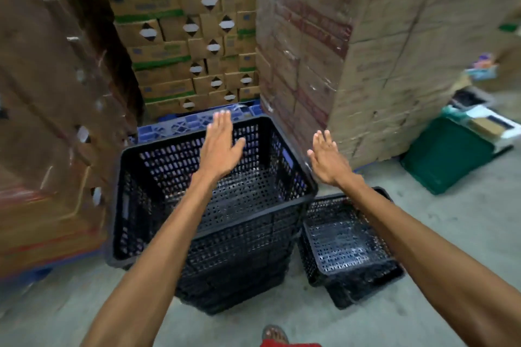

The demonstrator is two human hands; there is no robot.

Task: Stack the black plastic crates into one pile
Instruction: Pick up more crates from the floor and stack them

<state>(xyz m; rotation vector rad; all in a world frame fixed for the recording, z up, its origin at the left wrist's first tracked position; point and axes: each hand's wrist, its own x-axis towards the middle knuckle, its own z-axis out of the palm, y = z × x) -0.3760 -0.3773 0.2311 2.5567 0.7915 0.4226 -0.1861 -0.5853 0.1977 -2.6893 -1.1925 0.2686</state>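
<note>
A tall pile of nested black perforated plastic crates [158, 155] stands on the concrete floor in front of me. A lower pile of black crates [349, 236] sits on the floor just to its right. My left hand [221, 146] hovers flat and open over the tall pile's top crate, near its far rim, holding nothing. My right hand [327, 159] is also flat and open, in the air beyond the tall pile's right rim and above the lower pile.
Wrapped stacks of cardboard boxes [180, 36] on a blue pallet [180, 125] rise close behind and to the left. A large wrapped carton stack [380, 65] stands at the right rear. A green crate [442, 155] with clutter lies at far right. My sandalled foot [275, 334] is at the bottom.
</note>
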